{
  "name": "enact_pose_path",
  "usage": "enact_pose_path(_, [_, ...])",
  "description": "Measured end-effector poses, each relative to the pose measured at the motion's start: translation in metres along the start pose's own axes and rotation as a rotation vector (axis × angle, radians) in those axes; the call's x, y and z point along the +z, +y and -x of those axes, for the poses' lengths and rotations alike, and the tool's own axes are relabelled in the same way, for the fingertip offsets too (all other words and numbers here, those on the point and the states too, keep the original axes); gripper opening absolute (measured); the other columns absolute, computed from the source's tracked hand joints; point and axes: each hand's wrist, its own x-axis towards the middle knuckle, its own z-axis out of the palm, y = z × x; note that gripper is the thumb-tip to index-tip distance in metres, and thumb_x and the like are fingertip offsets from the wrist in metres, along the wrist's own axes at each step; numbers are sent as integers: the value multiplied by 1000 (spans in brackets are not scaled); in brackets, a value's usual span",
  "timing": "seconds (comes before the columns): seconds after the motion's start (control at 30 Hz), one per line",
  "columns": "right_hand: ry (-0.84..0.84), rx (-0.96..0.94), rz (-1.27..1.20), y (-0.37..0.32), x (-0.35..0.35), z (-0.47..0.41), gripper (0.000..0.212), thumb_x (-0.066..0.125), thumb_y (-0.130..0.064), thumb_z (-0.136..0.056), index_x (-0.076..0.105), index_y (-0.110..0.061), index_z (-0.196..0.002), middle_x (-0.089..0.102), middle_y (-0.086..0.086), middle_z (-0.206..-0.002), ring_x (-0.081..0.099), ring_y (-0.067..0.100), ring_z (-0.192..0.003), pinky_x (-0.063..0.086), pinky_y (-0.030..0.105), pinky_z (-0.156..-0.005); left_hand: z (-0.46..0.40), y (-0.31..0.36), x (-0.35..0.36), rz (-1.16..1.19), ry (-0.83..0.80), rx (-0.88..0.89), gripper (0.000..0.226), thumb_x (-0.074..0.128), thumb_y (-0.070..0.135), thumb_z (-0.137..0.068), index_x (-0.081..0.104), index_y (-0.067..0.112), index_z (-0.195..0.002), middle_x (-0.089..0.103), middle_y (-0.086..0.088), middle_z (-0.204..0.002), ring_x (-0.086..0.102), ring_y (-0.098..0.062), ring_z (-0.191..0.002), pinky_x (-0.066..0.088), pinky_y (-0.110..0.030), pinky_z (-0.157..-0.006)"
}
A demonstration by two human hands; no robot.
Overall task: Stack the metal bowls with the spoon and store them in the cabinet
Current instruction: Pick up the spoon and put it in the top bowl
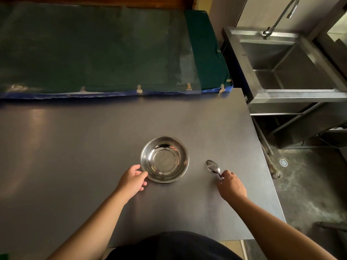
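A shiny metal bowl (164, 159) stands upright near the middle of the dark grey table (75, 147); a second rim shows under its lower edge, so it looks nested in another bowl. My left hand (132, 180) rests at the bowl's lower-left rim, thumb and fingers touching its side. To the right a metal spoon (213, 167) lies on the table, its scoop pointing away from me. My right hand (230, 184) pinches the spoon's handle, which is mostly hidden under the fingers. No cabinet is in view.
A green padded mat with blue edging (112, 53) borders the table's far side. A steel sink with a tap (291, 68) stands to the right, past the table's right edge. Below it lies a wet floor with a drain (283, 162).
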Motion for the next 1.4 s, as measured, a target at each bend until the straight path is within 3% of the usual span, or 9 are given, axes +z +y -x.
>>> enact_pose_path(0.37, [-115, 54, -21, -12, -1, -3, 13, 55, -18, -87, 64, -16, -96, 66, 3, -89, 63, 27, -79, 44, 29, -61, 4, 0, -2, -8, 3, 16, 51, 61, 24, -93, 49, 16, -143, 66, 3, -107, 74, -21, -85, 62, -38, -77])
enact_pose_path(0.6, [-21, -94, -181, -66, -17, -2, 3, 61, -22, -86, 59, -22, -85, 66, 2, -83, 61, 25, -76, 43, 28, -62, 3, -2, -6, 12, -9, 14, 41, 64, 29, -92, 54, 24, -131, 67, 4, -104, 74, -18, -79, 62, -34, -71])
enact_pose_path(0.73, [15, -191, -232, -103, -24, 2, 5, 60, -25, -87, 59, -25, -82, 62, -7, -74, 61, 19, -65, 41, 27, -51, 2, -4, -6, 38, 4, 8, 28, 65, 29, -92, 53, 28, -118, 66, 5, -100, 72, -16, -72, 60, -36, -71])
enact_pose_path(0.9, [-27, -303, -226, -139, -20, 7, 5, 62, -26, -87, 62, -22, -84, 64, -4, -78, 59, 22, -73, 41, 27, -61, 4, -5, -8, 43, -11, 0, 27, 65, 29, -93, 53, 27, -117, 65, 8, -99, 71, -16, -72, 59, -35, -70])
enact_pose_path(1.07, [-99, -333, -129, -163, -11, 10, 6, 66, -28, -82, 62, -26, -86, 68, -2, -86, 63, 22, -78, 45, 28, -64, 7, -6, -9, 23, -34, -13, 39, 63, 27, -93, 53, 20, -130, 63, 12, -97, 70, -16, -71, 57, -32, -68])
enact_pose_path(1.4, [-162, -381, 68, -184, 0, 7, 21, 58, -18, -85, 68, -18, -103, 73, 8, -97, 69, 32, -89, 55, 34, -74, 0, -5, -16, -15, -7, -1, 52, 63, 33, -90, 52, 18, -139, 61, 13, -102, 74, -16, -77, 60, -40, -85])
